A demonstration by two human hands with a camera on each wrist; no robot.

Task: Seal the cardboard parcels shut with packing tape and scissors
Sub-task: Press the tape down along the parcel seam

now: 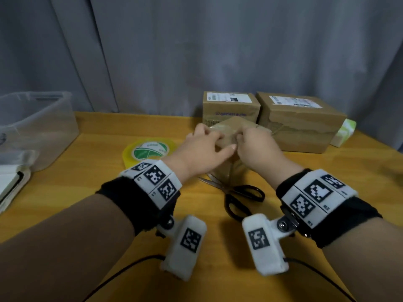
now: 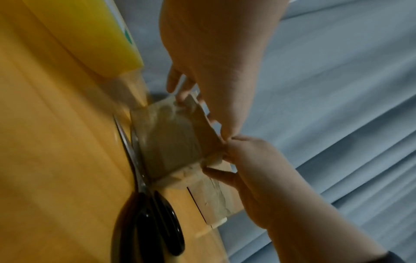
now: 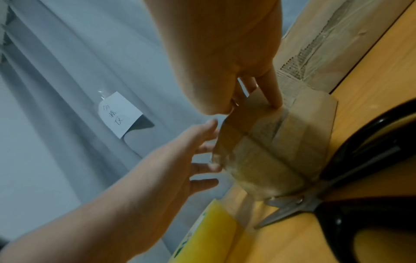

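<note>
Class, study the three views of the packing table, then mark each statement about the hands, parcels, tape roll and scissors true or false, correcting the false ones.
1. Both hands, left hand and right hand, are on the small parcel. True.
2. The scissors are in the right hand. False: they lie on the table.
3. The tape roll lies left of the small parcel. True.
4. Only one larger box stands behind. False: two, left box and right box.
</note>
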